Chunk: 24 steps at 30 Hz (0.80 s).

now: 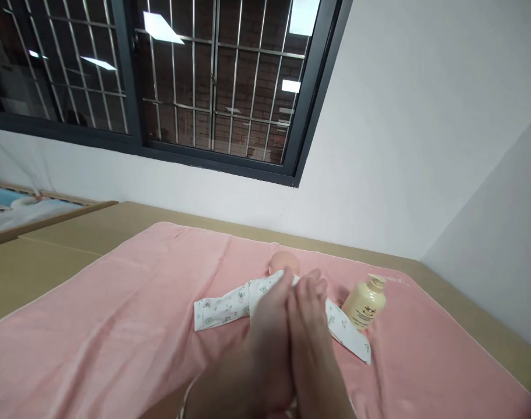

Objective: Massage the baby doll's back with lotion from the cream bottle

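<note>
My left hand (pixel 269 329) and my right hand (pixel 308 311) are pressed palm to palm in front of me, fingers stretched forward and slightly bent at the tips. Nothing shows between them. Beyond them a doll (pixel 284 261) lies on a pink blanket (pixel 156 291); only its rounded head shows clearly. It wears a white top (pixel 225 307) with small printed figures, the sleeves spread to both sides. My hands hide its middle. Just right of the doll, by the right sleeve, is a pale yellow pump bottle (pixel 365 304), which looks tilted.
The blanket covers a tan padded surface (pixel 68 238) against a white wall (pixel 379 145). A dark-framed window (pixel 217 157) with metal bars is above. At far left a wooden-edged compartment (pixel 51 216) holds blue and white cloths.
</note>
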{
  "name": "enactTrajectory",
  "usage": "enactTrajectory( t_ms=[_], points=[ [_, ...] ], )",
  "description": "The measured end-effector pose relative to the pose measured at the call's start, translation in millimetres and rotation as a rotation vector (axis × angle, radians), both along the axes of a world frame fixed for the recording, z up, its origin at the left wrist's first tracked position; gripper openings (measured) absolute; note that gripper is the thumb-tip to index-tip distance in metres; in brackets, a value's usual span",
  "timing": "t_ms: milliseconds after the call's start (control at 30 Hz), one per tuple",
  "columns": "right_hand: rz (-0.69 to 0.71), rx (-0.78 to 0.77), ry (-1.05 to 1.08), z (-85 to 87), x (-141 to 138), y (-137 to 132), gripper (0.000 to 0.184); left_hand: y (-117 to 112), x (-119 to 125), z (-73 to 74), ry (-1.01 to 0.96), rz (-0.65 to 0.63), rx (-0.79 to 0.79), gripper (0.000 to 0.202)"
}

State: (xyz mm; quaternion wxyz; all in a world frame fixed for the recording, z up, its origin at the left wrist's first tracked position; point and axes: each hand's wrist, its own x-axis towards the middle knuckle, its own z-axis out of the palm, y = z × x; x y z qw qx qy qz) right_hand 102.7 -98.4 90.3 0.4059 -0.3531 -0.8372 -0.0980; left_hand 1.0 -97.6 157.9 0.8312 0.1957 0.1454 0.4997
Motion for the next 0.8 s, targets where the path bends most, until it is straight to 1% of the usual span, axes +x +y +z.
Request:
enactTrajectory(
  t_ms=[67, 100, 167, 233, 267, 333, 367, 433, 500, 533, 600, 633, 700, 767, 800],
  points=[
    [0.107, 0.111, -0.118, -7.1, -10, -1, 0.067, 7, -25, 4.4, 0.055, 0.041, 0.02, 0.064],
    [0.16, 0.146, -0.166, -7.2, -11, -1, 0.067, 9, -35, 6.9, 0.066, 0.094, 0.045, 0.064],
    [0.226, 0.12, -0.21, -1.0, -6, -2, 0.068, 13, -48, 11.8, 0.082, 0.227, 0.091, 0.066],
    [0.218, 0.029, -0.191, 9.6, 5, -3, 0.068, 15, -52, 15.0, 0.1, 0.354, 0.115, 0.067],
    [0.184, -0.022, -0.162, 14.6, 10, -4, 0.066, 16, -50, 15.4, 0.112, 0.398, 0.117, 0.067],
    [0.085, -0.12, -0.085, 21.0, 18, -7, 0.063, 15, -40, 13.1, 0.126, 0.455, 0.107, 0.065],
    [0.049, -0.151, -0.042, 22.2, 20, -8, 0.063, 14, -32, 10.0, 0.129, 0.457, 0.102, 0.064],
    [0.036, -0.184, 0.025, 21.7, 20, -10, 0.064, 10, -12, 0.1, 0.133, 0.39, 0.116, 0.062],
    [0.078, -0.185, 0.076, 21.6, 20, -10, 0.065, 3, 12, -13.6, 0.143, 0.258, 0.17, 0.058],
    [0.102, -0.191, 0.092, 23.0, 22, -8, 0.064, -2, 24, -21.0, 0.149, 0.22, 0.185, 0.054],
    [0.102, -0.23, 0.135, 29.4, 31, -2, 0.06, -11, 45, -34.4, 0.157, 0.159, 0.204, 0.05],
    [0.072, -0.247, 0.177, 33.9, 37, 1, 0.057, -15, 54, -39.4, 0.158, 0.129, 0.209, 0.05],
    [-0.023, -0.251, 0.26, 42.6, 48, 8, 0.054, -19, 66, -44.4, 0.156, 0.071, 0.223, 0.05],
    [-0.125, -0.183, 0.295, 46.2, 52, 10, 0.053, -18, 69, -42.3, 0.145, 0.026, 0.226, 0.051],
    [-0.139, -0.131, 0.272, 44.9, 49, 9, 0.054, -16, 66, -39.1, 0.131, 0.017, 0.218, 0.052]
  ],
)
